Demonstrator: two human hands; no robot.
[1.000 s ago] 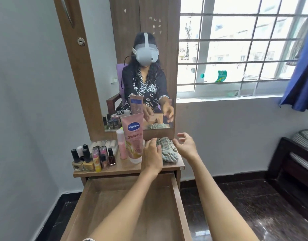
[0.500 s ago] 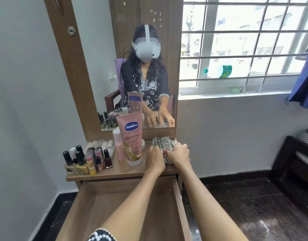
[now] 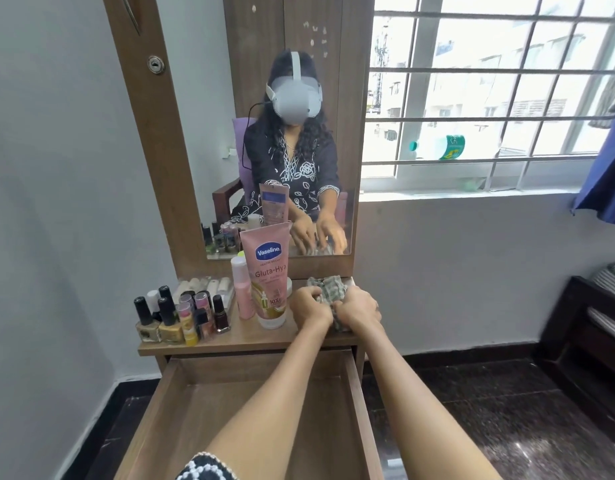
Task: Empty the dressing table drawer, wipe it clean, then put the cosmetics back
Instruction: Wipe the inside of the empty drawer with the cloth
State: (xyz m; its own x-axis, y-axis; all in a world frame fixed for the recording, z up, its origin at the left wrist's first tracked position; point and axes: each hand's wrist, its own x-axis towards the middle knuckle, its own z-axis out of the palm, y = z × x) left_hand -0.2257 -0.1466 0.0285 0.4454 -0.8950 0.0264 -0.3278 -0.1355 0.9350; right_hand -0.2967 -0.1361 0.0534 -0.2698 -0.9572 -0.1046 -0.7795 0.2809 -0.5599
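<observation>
both hands, the left hand and the right hand, were curled tight around the checked cloth on the table top in the middle of the frame. the drawer sat pulled out at the bottom, and the pink tube and small bottles stood to the left of the hands.

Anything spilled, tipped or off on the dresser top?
Nothing stands out. Vaseline tube, pink bottle and nail polish bottles stand upright, the drawer is open, and both hands grip the checked cloth.
</observation>
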